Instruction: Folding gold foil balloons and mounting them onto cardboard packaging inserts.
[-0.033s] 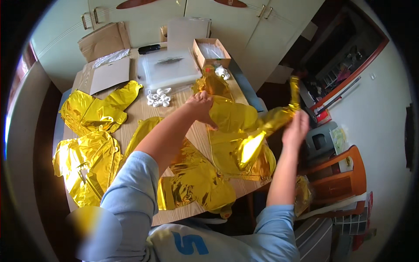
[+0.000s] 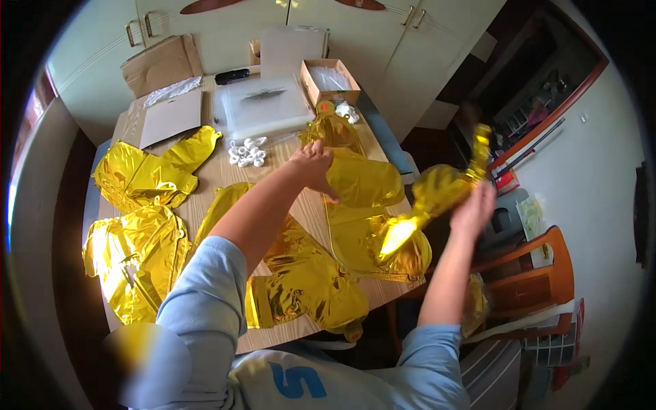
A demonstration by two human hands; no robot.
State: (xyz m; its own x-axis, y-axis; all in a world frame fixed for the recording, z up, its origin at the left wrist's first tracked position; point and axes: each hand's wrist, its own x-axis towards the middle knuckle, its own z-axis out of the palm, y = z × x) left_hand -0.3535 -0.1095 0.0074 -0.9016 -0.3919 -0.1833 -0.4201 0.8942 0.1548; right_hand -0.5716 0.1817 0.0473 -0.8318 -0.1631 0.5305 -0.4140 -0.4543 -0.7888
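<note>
Left of the fingers of your left hand [image 2: 314,167], crumpled gold foil [image 2: 147,171] lies on the tabletop [image 2: 311,222]; they meet a flat foil sheet [image 2: 372,181], thumb spread, though I cannot tell if they pinch it. Right of them, your right hand [image 2: 473,210] looks clamped on lifted foil [image 2: 439,188]; you seem to be straightening it, which likely calls next for laying it flat.

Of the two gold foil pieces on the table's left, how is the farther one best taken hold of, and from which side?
Probably with a light pinch near the rounded end of its narrow arm, from the right: on this farther foil piece, that arm juts out to the right, while the wide, creased body lies close against the nearer foil piece.
</note>
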